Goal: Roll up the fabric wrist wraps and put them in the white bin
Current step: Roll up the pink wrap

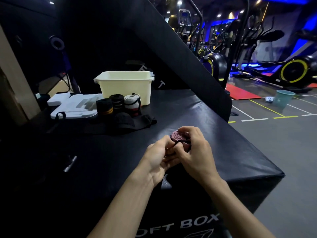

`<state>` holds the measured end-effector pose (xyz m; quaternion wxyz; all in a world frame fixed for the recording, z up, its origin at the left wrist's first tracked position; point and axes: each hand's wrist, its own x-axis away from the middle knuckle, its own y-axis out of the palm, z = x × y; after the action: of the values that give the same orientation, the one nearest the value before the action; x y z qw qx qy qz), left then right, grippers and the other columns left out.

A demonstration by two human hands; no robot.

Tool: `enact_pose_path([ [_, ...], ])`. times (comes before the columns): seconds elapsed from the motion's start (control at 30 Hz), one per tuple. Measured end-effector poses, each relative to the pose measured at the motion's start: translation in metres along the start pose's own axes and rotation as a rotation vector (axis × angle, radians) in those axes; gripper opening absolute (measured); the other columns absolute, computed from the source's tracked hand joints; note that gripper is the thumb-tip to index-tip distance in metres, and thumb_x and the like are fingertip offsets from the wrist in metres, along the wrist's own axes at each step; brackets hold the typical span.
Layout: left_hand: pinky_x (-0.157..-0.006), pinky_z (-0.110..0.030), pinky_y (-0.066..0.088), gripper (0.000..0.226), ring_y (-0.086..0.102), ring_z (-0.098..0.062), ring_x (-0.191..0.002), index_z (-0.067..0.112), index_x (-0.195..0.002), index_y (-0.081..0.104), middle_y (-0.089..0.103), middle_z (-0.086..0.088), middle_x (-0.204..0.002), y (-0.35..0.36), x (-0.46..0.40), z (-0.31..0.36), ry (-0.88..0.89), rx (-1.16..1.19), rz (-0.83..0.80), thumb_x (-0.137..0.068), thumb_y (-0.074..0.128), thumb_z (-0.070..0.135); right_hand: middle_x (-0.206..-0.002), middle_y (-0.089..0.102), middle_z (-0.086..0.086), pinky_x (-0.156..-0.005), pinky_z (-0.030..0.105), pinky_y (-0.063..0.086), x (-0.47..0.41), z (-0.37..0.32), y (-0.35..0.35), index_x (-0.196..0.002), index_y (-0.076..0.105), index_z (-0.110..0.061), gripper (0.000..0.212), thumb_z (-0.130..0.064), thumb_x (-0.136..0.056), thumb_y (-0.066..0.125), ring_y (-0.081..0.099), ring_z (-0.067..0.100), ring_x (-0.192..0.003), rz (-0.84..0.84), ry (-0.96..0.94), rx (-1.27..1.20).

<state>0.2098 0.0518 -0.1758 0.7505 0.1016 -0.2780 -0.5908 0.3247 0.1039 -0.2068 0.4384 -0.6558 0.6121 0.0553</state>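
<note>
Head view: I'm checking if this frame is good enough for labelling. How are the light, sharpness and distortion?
Head view: dim overall, so the black box and loose black wraps lose detail; the hands and pink roll are lit but slightly soft; the white bin reads clearly; wide-angle bending at the edges; blue glow in the gym behind.

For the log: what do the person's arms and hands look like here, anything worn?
Both forearms are bare as far as the frame shows, no sleeves in view. The left hand and right hand wear no gloves; no rings, watch or wristbands are visible.
</note>
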Motion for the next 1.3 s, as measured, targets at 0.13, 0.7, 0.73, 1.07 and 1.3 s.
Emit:
enact_pose_path([
  [0.13,-0.06,-0.025,0.062,0.036,0.066,-0.012,-0.053,0.008,-0.065,0.075,0.067,-0.005,-0.067,-0.001,-0.001,0.001,0.01,-0.061,-0.034,-0.091,0.05,0.005,-0.113,0.064,-0.01,-0.093,0.019,0.048,-0.002,0.012,-0.011,-0.119,0.062,-0.026,0.039,-0.022,-0.08,0.064,0.06,-0.004,-0.103,-0.073,-0.011,-0.102],
  [0.7,-0.053,-0.021,0.053,0.025,0.059,-0.011,-0.053,0.014,-0.068,0.061,0.051,0.002,-0.059,-0.011,-0.009,-0.001,-0.008,-0.124,-0.017,-0.092,0.054,0.011,-0.101,0.072,-0.017,-0.088,0.022,0.053,0.006,0.013,-0.008,-0.118,0.062,-0.027,0.043,-0.022,-0.075,0.067,0.069,0.004,-0.096,-0.006,0.116,-0.265],
  [0.73,-0.054,-0.021,0.053,0.024,0.059,-0.01,-0.053,0.014,-0.069,0.062,0.052,0.002,-0.058,-0.011,-0.009,-0.001,-0.005,-0.135,-0.027,-0.092,0.055,0.011,-0.098,0.072,-0.018,-0.085,0.018,0.051,0.007,0.009,-0.004,-0.117,0.062,-0.026,0.043,-0.021,-0.074,0.064,0.068,0.001,-0.094,0.03,0.108,-0.237],
  [1.07,-0.07,-0.032,0.061,0.016,0.07,-0.033,-0.089,0.001,-0.09,0.069,0.059,-0.018,-0.09,-0.013,-0.008,-0.003,0.04,-0.201,-0.088,-0.093,0.054,0.007,-0.134,0.067,0.0,-0.104,0.021,0.046,-0.006,0.034,-0.039,-0.146,0.049,-0.015,0.067,-0.019,-0.086,0.078,0.062,0.008,-0.124,-0.401,0.206,-0.543],
  [1.3,-0.049,-0.023,0.047,0.031,0.049,-0.01,-0.051,0.022,-0.067,0.048,0.036,0.007,-0.054,-0.02,-0.003,0.009,-0.051,-0.349,-0.194,-0.096,0.055,0.013,-0.131,0.069,0.001,-0.1,0.02,0.047,-0.006,0.035,-0.038,-0.144,0.052,-0.014,0.064,-0.013,-0.085,0.077,0.063,0.011,-0.123,-0.349,0.226,-0.602],
])
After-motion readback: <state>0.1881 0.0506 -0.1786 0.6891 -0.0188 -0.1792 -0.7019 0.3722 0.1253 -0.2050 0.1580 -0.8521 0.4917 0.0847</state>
